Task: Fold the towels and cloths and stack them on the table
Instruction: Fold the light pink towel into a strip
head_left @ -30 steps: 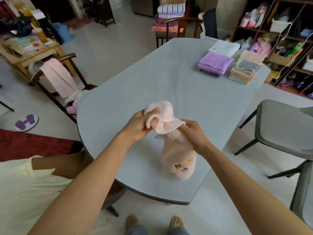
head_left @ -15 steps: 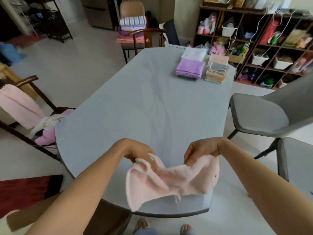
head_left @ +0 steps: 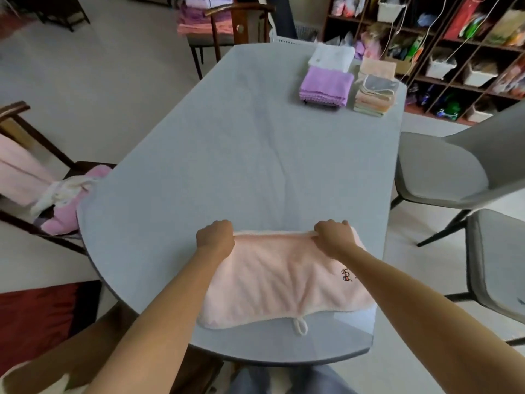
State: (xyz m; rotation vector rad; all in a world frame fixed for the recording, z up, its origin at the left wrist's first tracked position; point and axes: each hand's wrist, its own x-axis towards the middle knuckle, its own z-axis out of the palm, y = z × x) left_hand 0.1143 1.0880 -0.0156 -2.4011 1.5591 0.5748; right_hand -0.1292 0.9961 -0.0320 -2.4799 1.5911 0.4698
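Observation:
A pale pink towel (head_left: 284,280) with a small embroidered figure and a hanging loop lies spread flat on the near end of the grey table (head_left: 227,155). My left hand (head_left: 216,237) grips its far left corner. My right hand (head_left: 333,236) grips its far edge near the right corner. Both hands' fingers are curled over the towel's far hem. At the table's far right stand folded piles: a purple cloth stack (head_left: 325,86), a white towel (head_left: 332,56) behind it, and a stack of pastel cloths (head_left: 375,92).
A wooden chair (head_left: 25,143) on the left carries pink and white laundry (head_left: 64,200). Another chair (head_left: 238,18) with folded towels stands beyond the table. Two grey chairs (head_left: 443,172) sit on the right, cluttered shelves (head_left: 460,52) behind them.
The towel was bunched between my hands above the table. It now lies spread flat on the table's near end, my hands apart along its far edge.

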